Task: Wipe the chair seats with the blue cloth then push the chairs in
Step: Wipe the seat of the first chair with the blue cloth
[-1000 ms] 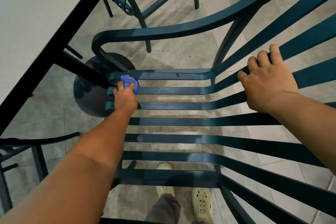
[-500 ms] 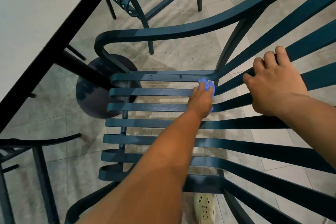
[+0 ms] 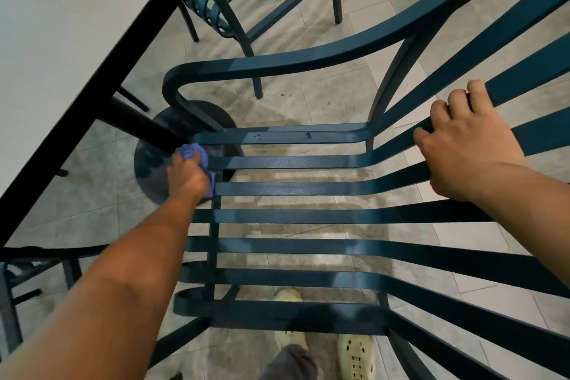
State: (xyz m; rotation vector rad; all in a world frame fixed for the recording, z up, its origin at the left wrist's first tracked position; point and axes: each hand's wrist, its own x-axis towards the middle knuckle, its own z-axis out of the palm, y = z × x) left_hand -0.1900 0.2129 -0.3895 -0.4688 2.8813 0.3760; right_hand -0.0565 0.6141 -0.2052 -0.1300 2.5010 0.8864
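Note:
A dark teal metal chair (image 3: 287, 188) with a slatted seat stands right below me, its front facing the table. My left hand (image 3: 186, 177) grips the bunched blue cloth (image 3: 192, 153) and presses it on the front ends of the seat slats at the chair's left side. My right hand (image 3: 462, 148) grips a slat of the chair's backrest, fingers curled over it. The armrest (image 3: 277, 65) curves above the seat on the far side.
A white table (image 3: 61, 25) with a black edge runs along the left, its round black base (image 3: 160, 170) on the floor by the chair's front. A second teal chair (image 3: 234, 3) stands beyond. Another dark chair (image 3: 27, 271) is at lower left. My feet (image 3: 354, 358) show under the seat.
My left hand swept the cloth from the front of the seat to the back corner, then returned to the front left ends of the slats. My right hand stayed on the backrest.

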